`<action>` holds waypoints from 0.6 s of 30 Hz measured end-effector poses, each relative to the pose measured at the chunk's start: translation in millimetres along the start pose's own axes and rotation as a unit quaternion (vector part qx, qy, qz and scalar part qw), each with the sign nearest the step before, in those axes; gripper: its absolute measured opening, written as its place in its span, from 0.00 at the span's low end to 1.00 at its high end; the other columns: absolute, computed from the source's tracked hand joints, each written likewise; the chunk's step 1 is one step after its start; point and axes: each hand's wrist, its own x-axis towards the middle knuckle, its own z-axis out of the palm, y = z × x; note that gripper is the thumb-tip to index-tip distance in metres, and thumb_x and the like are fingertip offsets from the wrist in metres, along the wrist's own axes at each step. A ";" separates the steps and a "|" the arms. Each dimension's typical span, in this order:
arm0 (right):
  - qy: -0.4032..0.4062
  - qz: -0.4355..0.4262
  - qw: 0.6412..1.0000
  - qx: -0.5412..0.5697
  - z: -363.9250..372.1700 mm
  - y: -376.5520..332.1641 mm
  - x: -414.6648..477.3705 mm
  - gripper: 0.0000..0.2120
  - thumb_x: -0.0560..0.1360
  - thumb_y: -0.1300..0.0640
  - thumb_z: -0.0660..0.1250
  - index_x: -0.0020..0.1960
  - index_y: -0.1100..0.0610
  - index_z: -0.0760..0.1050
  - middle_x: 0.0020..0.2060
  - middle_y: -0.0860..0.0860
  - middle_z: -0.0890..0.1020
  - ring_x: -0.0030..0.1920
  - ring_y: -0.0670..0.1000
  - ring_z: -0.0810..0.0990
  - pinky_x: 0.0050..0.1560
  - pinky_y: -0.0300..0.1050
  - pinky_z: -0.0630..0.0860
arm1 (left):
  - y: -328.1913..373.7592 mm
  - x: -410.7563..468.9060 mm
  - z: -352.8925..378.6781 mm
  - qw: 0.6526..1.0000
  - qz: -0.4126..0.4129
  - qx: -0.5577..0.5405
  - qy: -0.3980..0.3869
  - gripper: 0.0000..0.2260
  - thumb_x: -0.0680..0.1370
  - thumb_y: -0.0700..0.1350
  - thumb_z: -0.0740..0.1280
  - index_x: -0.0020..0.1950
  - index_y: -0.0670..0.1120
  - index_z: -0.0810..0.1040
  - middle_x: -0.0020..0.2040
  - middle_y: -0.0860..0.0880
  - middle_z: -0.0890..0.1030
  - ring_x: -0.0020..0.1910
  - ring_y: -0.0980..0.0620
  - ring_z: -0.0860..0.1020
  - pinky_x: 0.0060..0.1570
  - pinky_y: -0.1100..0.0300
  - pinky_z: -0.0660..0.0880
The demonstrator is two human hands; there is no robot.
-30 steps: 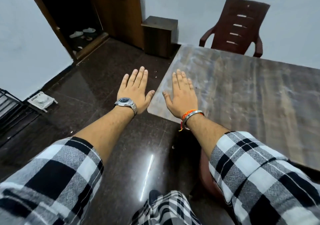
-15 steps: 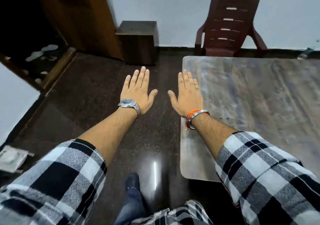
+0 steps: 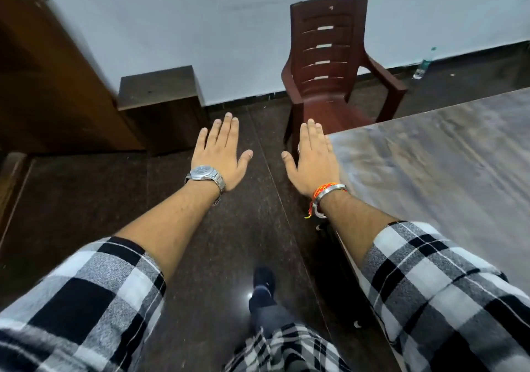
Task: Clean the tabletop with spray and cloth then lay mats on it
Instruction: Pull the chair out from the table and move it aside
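Note:
The table (image 3: 436, 165) has a grey-brown wood-grain top and fills the right side of the view. My left hand (image 3: 220, 153), with a steel watch on its wrist, is stretched flat, palm down, over the dark floor to the left of the table. My right hand (image 3: 314, 159), with a bangle and an orange thread on its wrist, is also flat with straight fingers, held at the table's near-left corner. Neither hand holds anything. No spray bottle, cloth or mats are in sight.
A dark red plastic armchair (image 3: 329, 73) stands at the table's far end against the white wall. A dark wooden box (image 3: 160, 104) sits by the brown door (image 3: 48, 84) at left. A clear bottle (image 3: 424, 64) stands on the floor by the wall, far right. My foot (image 3: 262, 288) is on the glossy floor.
The view has swung to the right: the table has slid to the right edge and the chair has come to the middle. Both hands stay flat and spread out in front.

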 end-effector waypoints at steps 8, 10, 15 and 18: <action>-0.014 0.062 0.998 -0.011 57.3 -1.8 205.0 0.36 0.83 0.44 0.57 0.81 0.64 0.49 0.82 0.60 0.52 0.82 0.59 0.50 0.80 0.53 0.47 | -67.5 217.1 29.9 0.995 0.076 0.037 -0.043 0.31 0.82 0.57 0.48 0.79 0.47 0.40 0.80 0.49 0.41 0.79 0.50 0.46 0.76 0.49 0.43; -0.010 0.082 0.996 -0.014 61.0 -2.3 255.7 0.37 0.83 0.44 0.57 0.81 0.64 0.49 0.82 0.61 0.53 0.82 0.59 0.50 0.79 0.54 0.48 | -78.9 271.2 28.5 0.992 0.107 0.051 -0.038 0.31 0.82 0.56 0.49 0.79 0.47 0.39 0.80 0.49 0.41 0.79 0.50 0.46 0.75 0.49 0.43; -0.008 0.104 0.994 -0.028 73.3 -5.2 368.9 0.36 0.83 0.44 0.56 0.82 0.63 0.49 0.82 0.59 0.52 0.82 0.58 0.50 0.80 0.53 0.47 | -95.5 408.0 37.7 0.987 0.148 0.033 -0.045 0.32 0.82 0.56 0.52 0.79 0.47 0.38 0.80 0.50 0.39 0.79 0.50 0.45 0.75 0.49 0.43; 0.003 0.139 0.990 -0.028 90.7 2.3 439.6 0.36 0.83 0.44 0.56 0.82 0.63 0.50 0.82 0.59 0.53 0.82 0.58 0.50 0.80 0.53 0.48 | -98.3 499.4 56.2 0.982 0.182 0.034 -0.044 0.33 0.82 0.54 0.55 0.79 0.48 0.38 0.79 0.51 0.39 0.79 0.50 0.45 0.75 0.49 0.42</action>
